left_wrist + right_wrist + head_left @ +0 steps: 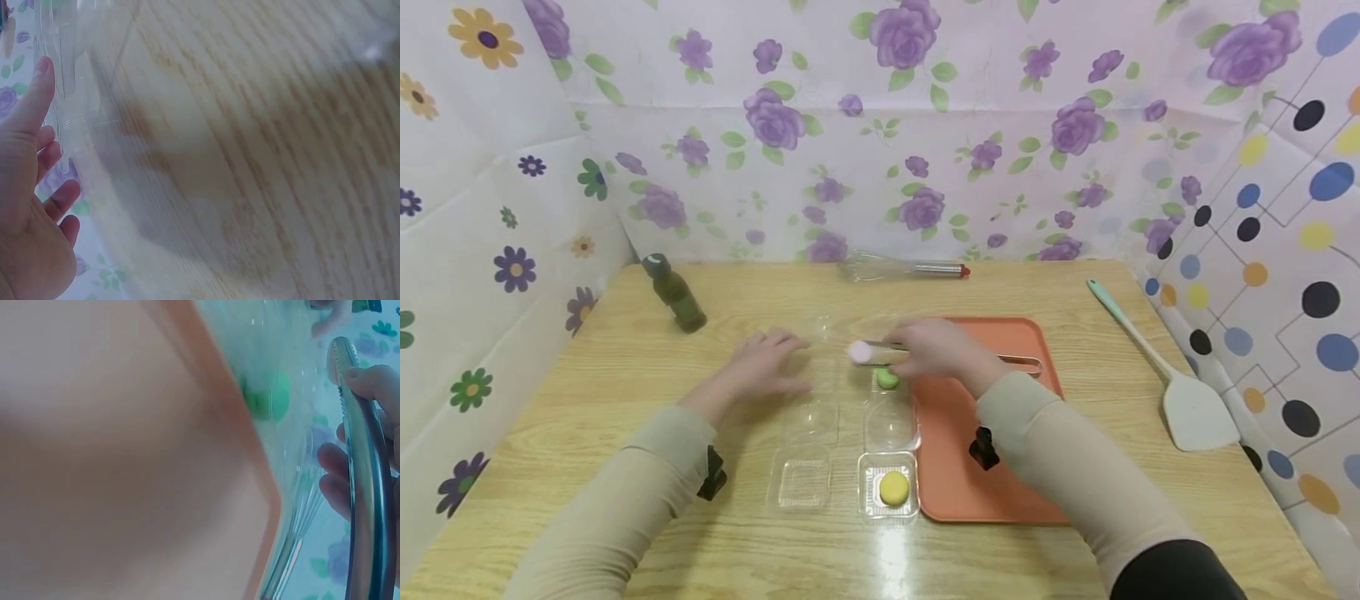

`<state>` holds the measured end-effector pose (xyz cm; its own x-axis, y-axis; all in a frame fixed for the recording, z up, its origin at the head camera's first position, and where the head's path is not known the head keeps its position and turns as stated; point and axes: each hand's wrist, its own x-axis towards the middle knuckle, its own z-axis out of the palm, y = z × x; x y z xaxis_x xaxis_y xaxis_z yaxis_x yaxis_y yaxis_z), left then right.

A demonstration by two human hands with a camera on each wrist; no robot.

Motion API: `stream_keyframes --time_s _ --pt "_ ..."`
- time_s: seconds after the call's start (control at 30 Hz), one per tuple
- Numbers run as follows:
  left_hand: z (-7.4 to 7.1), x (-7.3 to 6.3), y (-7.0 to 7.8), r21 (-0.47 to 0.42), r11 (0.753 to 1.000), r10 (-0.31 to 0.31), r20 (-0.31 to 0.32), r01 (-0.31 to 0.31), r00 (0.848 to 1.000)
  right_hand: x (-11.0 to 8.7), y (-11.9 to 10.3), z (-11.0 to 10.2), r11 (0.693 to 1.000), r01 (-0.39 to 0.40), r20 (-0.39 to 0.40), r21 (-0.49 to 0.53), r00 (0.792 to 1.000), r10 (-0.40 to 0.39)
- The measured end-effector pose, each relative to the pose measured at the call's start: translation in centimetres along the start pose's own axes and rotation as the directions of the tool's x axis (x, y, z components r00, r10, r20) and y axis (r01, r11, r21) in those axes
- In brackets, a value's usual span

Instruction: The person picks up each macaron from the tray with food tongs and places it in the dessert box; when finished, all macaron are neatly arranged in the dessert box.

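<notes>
My right hand [943,350] grips metal tongs [369,481] over the tray's left edge. A pale pink round piece, like a macaron [860,352], sits at the tongs' tips, above the clear plastic boxes. My left hand [760,367] is held beside the boxes' left edge, thumb and fingers apart, with nothing in it; whether it touches the plastic I cannot tell. A green macaron [887,378] lies in a box just below the tongs. Nearest me, a yellow macaron [893,488] sits in another clear box [865,504], its lid [801,483] folded out leftward.
An orange tray [970,483] lies right of the boxes, under my right forearm. Farther right is a white spatula [1198,412] with a mint handle. A whisk [925,268] lies along the back edge; a dark green bottle [677,296] stands at back left.
</notes>
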<state>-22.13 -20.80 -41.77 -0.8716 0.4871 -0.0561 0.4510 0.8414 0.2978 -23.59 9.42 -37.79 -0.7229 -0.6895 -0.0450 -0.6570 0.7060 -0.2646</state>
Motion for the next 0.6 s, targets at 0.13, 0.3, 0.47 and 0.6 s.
stream_keyframes --time_s 0.13,0.3,0.47,0.6 --pt "0.1 0.0 -0.1 -0.004 1.0 0.003 -0.007 -0.003 1.0 1.3 -1.3 0.2 1.0 -0.016 0.029 -0.01 0.999 0.016" --pt "0.2 0.1 -0.2 -0.018 1.0 -0.002 -0.013 0.002 1.0 2.4 -2.4 0.4 0.999 -0.042 0.07 -0.011 0.997 0.042" --pt "0.3 0.1 -0.2 -0.015 1.0 0.003 -0.021 -0.003 1.0 3.5 -3.4 0.9 0.998 -0.056 0.094 -0.025 0.994 0.058" --pt "0.3 0.0 -0.4 -0.028 1.0 -0.008 -0.013 0.008 1.0 4.3 -4.1 1.2 0.997 -0.061 0.094 -0.05 0.993 0.065"
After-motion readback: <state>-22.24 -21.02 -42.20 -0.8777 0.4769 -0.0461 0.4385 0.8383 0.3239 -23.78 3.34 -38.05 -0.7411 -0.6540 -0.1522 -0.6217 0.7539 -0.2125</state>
